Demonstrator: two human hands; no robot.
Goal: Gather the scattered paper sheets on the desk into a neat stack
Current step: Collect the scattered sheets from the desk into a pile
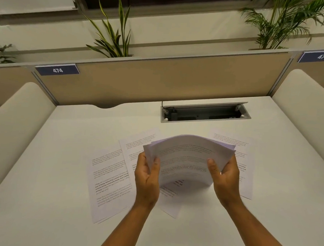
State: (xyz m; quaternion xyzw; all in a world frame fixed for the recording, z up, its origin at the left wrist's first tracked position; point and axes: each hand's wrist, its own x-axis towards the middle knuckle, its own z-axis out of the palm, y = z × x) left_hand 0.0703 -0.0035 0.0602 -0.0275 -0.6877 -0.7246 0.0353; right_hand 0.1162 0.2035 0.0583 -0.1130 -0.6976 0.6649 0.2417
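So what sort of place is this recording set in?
Most likely a shared office or study hall with numbered desks: a divider panel carries seat tags 474 and 475, and the white desk has a built-in cable box.

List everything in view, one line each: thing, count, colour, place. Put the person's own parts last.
held sheaf: one, white, printed, bowed above the desk centre
loose sheets: several, white, printed, overlapping flat under and beside the sheaf; exact count unclear
desk: one, white
cable hatch: one, grey, open, far desk edge
partition: one, tan, behind desk
number plates: two, blue, 474 and 475, partition top
plants: three, green, beyond partition
left hand: gripping the sheaf's left edge
right hand: gripping its right edge
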